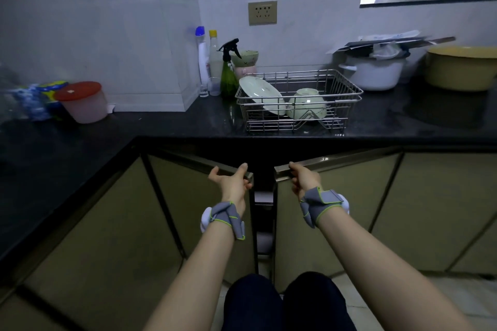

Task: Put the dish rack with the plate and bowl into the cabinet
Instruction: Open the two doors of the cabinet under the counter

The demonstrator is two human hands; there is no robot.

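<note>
A metal wire dish rack (pixel 347 105) stands on the black countertop (pixel 172 123). Inside it, a white plate (pixel 259 93) leans on edge at the left and a pale bowl (pixel 306 105) lies upside down in the middle. Below the counter, two olive cabinet doors stand slightly ajar with a narrow dark gap between them. My left hand (pixel 232 183) grips the top edge of the left cabinet door (pixel 172 196). On the right cabinet door (pixel 344 196), my right hand (pixel 302 177) grips the top edge. Both wrists wear grey straps.
Behind the rack's left side stand a green spray bottle (pixel 228 75), two tall bottles (pixel 208 62) and stacked bowls (pixel 245 62). A white pot (pixel 375 72) and a yellow basin (pixel 461 67) sit at the right. A red-lidded container (pixel 83 102) is at the left. My knees (pixel 285 301) are below.
</note>
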